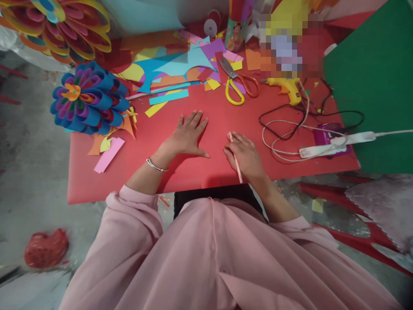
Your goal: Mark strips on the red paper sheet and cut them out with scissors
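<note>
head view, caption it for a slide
Left hand spread on red tabletop, right hand holding a pink pencil, scissors lying beyond.

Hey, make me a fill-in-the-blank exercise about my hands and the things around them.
The left hand rests palm ____ on the red table.
The bracelet is worn on the ____ side.
The scissors have one reddish handle and one ____ handle.
The right hand holds a slim pink stick; farther right, a large panel is ____.

Missing words: down; left; yellow; green.

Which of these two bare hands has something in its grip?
The right hand, holding a slim pink pen-like stick; the left hand, silver-coloured bangle at its wrist, is spread palm-down on the red tabletop.
</note>
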{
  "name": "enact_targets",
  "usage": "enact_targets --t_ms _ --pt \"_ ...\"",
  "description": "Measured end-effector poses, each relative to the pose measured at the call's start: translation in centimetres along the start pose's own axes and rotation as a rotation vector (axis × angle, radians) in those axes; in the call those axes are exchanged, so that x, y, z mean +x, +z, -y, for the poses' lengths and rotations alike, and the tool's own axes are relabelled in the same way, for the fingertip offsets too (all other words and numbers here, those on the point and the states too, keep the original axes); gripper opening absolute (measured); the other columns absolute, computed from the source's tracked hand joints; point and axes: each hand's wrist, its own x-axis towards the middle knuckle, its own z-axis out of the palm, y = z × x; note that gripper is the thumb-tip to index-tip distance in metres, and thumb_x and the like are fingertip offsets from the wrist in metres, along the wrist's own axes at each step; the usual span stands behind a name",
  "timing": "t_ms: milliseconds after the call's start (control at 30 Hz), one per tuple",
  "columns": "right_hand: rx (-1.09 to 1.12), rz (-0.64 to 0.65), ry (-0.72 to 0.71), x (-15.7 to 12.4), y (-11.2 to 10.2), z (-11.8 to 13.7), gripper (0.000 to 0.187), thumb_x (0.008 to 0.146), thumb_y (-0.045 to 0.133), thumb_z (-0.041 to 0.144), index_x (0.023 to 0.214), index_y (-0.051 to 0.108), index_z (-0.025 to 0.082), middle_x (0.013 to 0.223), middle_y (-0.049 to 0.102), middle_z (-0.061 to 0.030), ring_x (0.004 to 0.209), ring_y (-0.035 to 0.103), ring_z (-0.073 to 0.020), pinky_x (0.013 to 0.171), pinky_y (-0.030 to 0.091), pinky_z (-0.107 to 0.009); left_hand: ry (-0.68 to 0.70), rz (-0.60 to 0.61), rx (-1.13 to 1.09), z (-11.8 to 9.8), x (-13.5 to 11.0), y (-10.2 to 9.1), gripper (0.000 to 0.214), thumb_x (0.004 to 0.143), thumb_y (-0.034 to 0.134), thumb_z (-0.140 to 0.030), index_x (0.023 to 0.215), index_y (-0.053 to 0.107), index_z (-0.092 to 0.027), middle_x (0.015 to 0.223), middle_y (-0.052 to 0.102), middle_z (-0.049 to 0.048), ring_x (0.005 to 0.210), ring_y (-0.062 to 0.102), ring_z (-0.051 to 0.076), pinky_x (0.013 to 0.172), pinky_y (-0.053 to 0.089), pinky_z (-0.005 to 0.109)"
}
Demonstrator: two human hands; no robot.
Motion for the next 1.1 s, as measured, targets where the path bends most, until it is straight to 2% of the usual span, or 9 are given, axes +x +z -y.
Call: enact_targets --t_ms 333,600,933,1100 --pt "-0.016 -0.022 -0.034 0.1 0.1 -0.1 0.014 0.106 0.061 0.025 0.104 0.074 0.021 0.144 0.073 -0.0170 0.141 0.065 -0.0330 0.118 0.050 -0.056 -0.035 0.005 0.040 -0.7 -0.4 -0.5 0.143 0.071 0.076 -0.091 0.176 0.017 -0.014 0.183 0.003 0.0252 0.170 0.002 0.046 0.133 0.003 0.070" --pt "0.014 -0.027 -0.031 0.0 0.1 -0.1 0.015 0.105 0.060 0.024 0.106 0.075 0.021 0.146 0.072 -0.0178 0.143 0.064 -0.0337 0.118 0.051 -0.060 -0.033 -0.005 0.025 -0.7 -0.4 -0.5 0.144 0.068 0.078 -0.090 0.176 0.019 -0.015 0.183 0.003 0.0246 0.171 0.002 0.045 0.133 0.003 0.070" --pt "-0.013 -0.047 -0.050 0.0 0.1 -0.1 0.013 0.105 0.061 0.023 0.104 0.074 0.020 0.143 0.073 -0.0182 0.140 0.066 -0.0339 0.117 0.052 -0.058 -0.040 0.017 0.031 -1.0 -0.4 -0.9 0.148 0.067 0.079 -0.090 0.176 0.017 -0.011 0.183 0.002 0.0245 0.171 0.002 0.045 0.133 0.004 0.071" --pt "0.001 -0.027 -0.033 0.0 0.0 -0.1 0.016 0.105 0.059 0.025 0.105 0.075 0.021 0.145 0.073 -0.0166 0.141 0.065 -0.0336 0.117 0.051 -0.059 -0.050 0.028 0.038 -1.1 -0.4 -1.0 0.143 0.070 0.081 -0.085 0.176 0.017 -0.013 0.183 0.002 0.0247 0.171 0.003 0.045 0.133 0.004 0.070"
